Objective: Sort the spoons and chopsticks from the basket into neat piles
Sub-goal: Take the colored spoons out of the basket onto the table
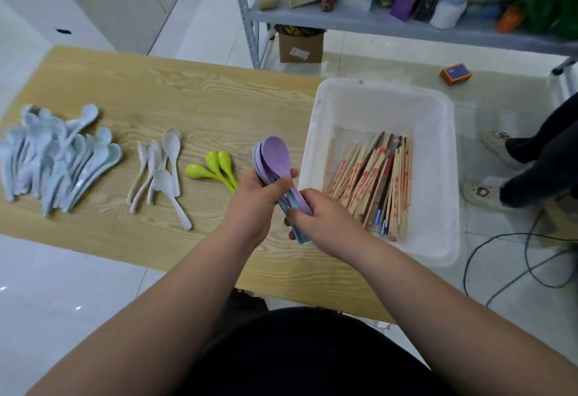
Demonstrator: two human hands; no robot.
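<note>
Wood-grain desk [203, 95] on glossy tiled floor [62, 286], cluttered shelf [375, 22] behind.
Left grip [255, 197] and right grip [325, 219] both clasp stacked purple spoons [276, 156].

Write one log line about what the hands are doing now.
phase: sorting spoons; left hand: holds purple and blue spoons; right hand: grips their handles; basket: chopsticks inside; table: white spoons, green spoons

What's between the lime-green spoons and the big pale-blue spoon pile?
Head view: only a small pile of white spoons.
</note>
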